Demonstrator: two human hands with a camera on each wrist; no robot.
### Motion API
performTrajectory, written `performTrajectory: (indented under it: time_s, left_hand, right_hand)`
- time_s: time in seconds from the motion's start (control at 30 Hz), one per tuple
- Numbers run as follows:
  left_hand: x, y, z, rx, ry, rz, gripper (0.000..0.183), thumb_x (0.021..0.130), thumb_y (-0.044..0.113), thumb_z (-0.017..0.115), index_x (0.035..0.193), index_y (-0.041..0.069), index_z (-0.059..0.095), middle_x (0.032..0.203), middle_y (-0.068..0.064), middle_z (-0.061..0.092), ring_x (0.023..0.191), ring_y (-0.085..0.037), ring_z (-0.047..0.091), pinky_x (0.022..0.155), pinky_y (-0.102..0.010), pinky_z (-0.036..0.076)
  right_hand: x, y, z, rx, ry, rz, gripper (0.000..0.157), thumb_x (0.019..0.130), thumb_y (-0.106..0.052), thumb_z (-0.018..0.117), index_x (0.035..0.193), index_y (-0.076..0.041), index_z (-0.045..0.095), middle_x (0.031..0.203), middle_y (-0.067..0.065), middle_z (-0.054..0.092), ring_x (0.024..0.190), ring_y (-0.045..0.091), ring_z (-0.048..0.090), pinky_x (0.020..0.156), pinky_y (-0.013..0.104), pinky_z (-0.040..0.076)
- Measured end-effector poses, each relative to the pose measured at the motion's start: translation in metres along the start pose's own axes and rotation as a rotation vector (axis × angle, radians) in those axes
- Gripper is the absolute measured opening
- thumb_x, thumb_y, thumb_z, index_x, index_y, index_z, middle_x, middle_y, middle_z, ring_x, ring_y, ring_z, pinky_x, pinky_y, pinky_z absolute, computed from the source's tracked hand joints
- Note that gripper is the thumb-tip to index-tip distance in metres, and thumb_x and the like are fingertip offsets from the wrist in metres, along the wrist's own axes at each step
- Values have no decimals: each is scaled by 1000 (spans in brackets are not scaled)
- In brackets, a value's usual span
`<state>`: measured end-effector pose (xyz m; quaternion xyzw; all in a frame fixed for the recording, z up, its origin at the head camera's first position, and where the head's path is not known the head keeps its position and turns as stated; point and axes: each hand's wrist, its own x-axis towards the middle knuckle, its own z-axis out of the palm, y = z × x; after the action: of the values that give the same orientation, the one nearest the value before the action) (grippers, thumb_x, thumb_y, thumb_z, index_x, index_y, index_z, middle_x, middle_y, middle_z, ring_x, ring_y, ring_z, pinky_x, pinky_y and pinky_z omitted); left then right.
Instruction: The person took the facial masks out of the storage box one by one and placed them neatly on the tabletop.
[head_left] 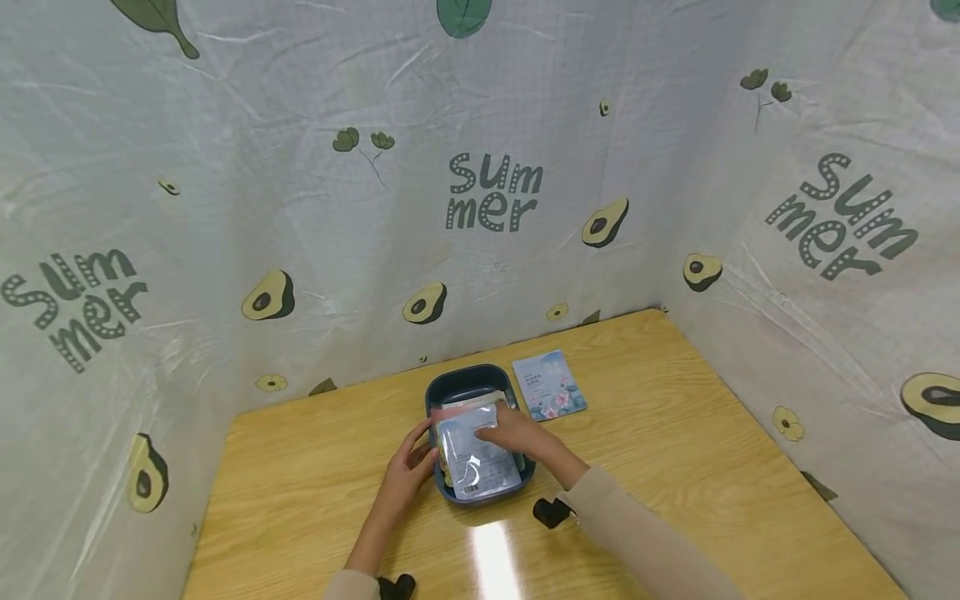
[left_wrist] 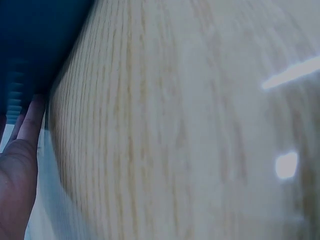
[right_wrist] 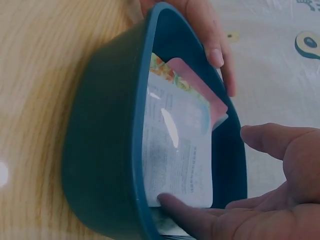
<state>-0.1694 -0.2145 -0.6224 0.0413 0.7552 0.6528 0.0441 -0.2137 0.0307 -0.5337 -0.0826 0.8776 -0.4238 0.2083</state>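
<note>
A dark blue plastic bin (head_left: 459,380) stands on the wooden table, holding several flat packets. On top lies a shiny pale blue-white packet (head_left: 480,467) with fine print; a pink packet (right_wrist: 197,82) shows behind it. My left hand (head_left: 405,471) rests against the bin's left side, fingers extended at the wall and rim. Over the bin's right side reaches my right hand (head_left: 517,433). One of its fingertips touches the top packet, seen in the right wrist view (right_wrist: 175,135), while another finger stands apart from it. Its remaining fingers are partly hidden.
A light blue floral packet (head_left: 549,385) lies flat on the table, right of the bin. The wooden table (head_left: 315,483) meets a white patterned curtain (head_left: 337,250) at the back and sides. Black wrist mounts (head_left: 551,512) sit near both sleeves.
</note>
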Motion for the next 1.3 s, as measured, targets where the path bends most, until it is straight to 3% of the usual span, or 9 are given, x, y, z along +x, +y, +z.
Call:
performTrajectory:
  time_s: [0.13, 0.4, 0.53, 0.67, 0.77, 0.87, 1.07, 1.2, 1.3]
  left_hand:
    - [0, -1, 0, 13, 4, 17, 58, 101, 22, 66, 154, 21, 44, 163, -11, 35, 138, -40, 49, 105, -43, 50]
    - [-3, -3, 2, 21, 10, 23, 57, 102, 23, 64, 155, 19, 43, 163, -15, 33, 139, -42, 47, 104, -42, 50]
    - [-3, -2, 2, 10, 5, 24, 58, 102, 23, 64, 155, 18, 42, 163, -14, 32, 140, -42, 45, 105, -44, 50]
    - [-2, -2, 2, -2, 1, 27, 57, 102, 22, 63, 156, 18, 42, 164, -14, 32, 141, -43, 44, 104, -42, 51]
    - [-2, -3, 2, -16, -4, 26, 57, 102, 22, 63, 156, 19, 42, 164, -15, 31, 141, -43, 43, 103, -40, 52]
    - [-3, -3, 2, -27, -8, 13, 57, 102, 22, 63, 156, 21, 42, 164, -13, 31, 142, -42, 42, 102, -40, 52]
    - [-6, 0, 3, -56, -15, -8, 56, 103, 24, 63, 155, 25, 43, 164, -8, 31, 144, -38, 41, 104, -41, 51]
    - [-7, 2, 3, -69, -17, -22, 56, 103, 24, 63, 155, 26, 42, 164, -6, 32, 144, -37, 41, 105, -41, 50]
    - [-6, 2, 4, -64, -16, -27, 57, 103, 25, 63, 156, 25, 41, 164, -6, 32, 144, -37, 42, 105, -41, 50]
  right_hand:
    - [0, 3, 3, 7, 9, -30, 78, 97, -26, 69, 152, 14, 30, 147, 33, 47, 133, 44, 51, 105, 55, 47]
    - [-1, 7, 8, -53, 17, -53, 69, 96, -16, 68, 149, 14, 36, 127, 30, 63, 117, 37, 63, 91, 48, 56]
    - [-1, 7, 8, -111, 20, -64, 62, 93, -9, 67, 146, 12, 42, 95, 17, 67, 80, 22, 61, 69, 36, 51]
    - [0, 6, 10, -247, 34, -121, 33, 89, -2, 67, 119, 11, 64, 77, 11, 61, 65, 15, 44, 61, 32, 41]
    - [1, 8, 13, -331, 66, -150, 11, 87, 0, 68, 95, 7, 69, 87, 13, 68, 70, 16, 51, 66, 34, 50]
    - [3, 9, 14, -332, 105, -145, 5, 88, 2, 67, 92, 6, 69, 91, 15, 70, 74, 19, 57, 67, 36, 54]
    - [3, 8, 13, -253, 204, -157, 11, 93, -1, 67, 103, 4, 67, 85, 11, 67, 72, 16, 57, 62, 31, 52]
    - [1, 9, 13, -193, 274, -229, 18, 95, -5, 68, 111, 1, 65, 73, 3, 62, 61, 11, 52, 57, 26, 45]
    - [0, 8, 14, -148, 317, -291, 26, 95, -6, 69, 120, -1, 62, 74, 2, 64, 55, 8, 52, 52, 24, 43]
